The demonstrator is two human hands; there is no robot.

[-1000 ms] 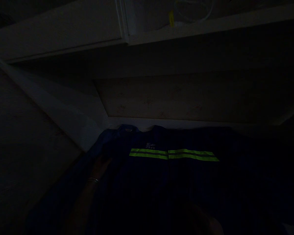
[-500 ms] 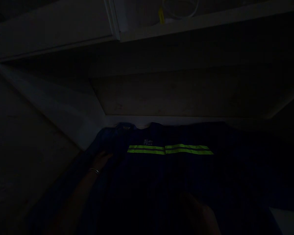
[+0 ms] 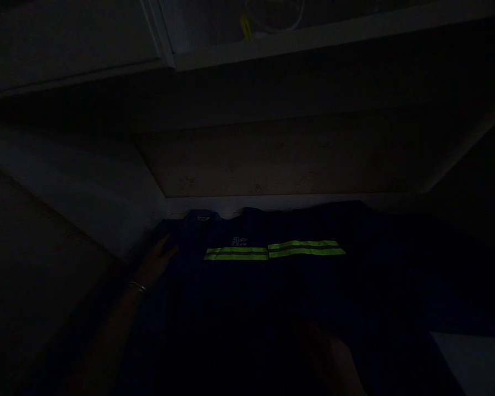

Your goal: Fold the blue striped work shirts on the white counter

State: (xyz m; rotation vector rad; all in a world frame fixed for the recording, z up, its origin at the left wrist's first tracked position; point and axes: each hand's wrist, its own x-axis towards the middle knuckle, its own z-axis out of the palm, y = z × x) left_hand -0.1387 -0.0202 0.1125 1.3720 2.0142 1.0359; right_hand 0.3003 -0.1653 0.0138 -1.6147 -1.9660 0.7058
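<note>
The view is very dark. A dark blue work jacket [image 3: 235, 286] lies spread out, with yellow-green reflective stripes [image 3: 307, 249] across the chest and small pale lettering above them. At its left shoulder, my left hand [image 3: 154, 263] rests on the blue cloth with the thumb and fingers apart, a silvery bracelet [image 3: 137, 286] round the wrist. My right hand [image 3: 336, 352] is low over the jacket's front, mostly lost in shadow. Its fingers cannot be made out. A pale collar label [image 3: 203, 218] shows near the top left.
Above runs a pale shelf edge [image 3: 313, 33], with a white loop of cord [image 3: 291, 25] and a small yellow object [image 3: 246, 26] on it. A back panel [image 3: 272, 159] and a slanting side wall [image 3: 86, 187] enclose the space. Something pale [image 3: 474, 357] shows at lower right.
The whole view has shifted, so most things stand further left in the picture. My left hand's thumb and fingers look more spread apart. The jacket lies much as before.
</note>
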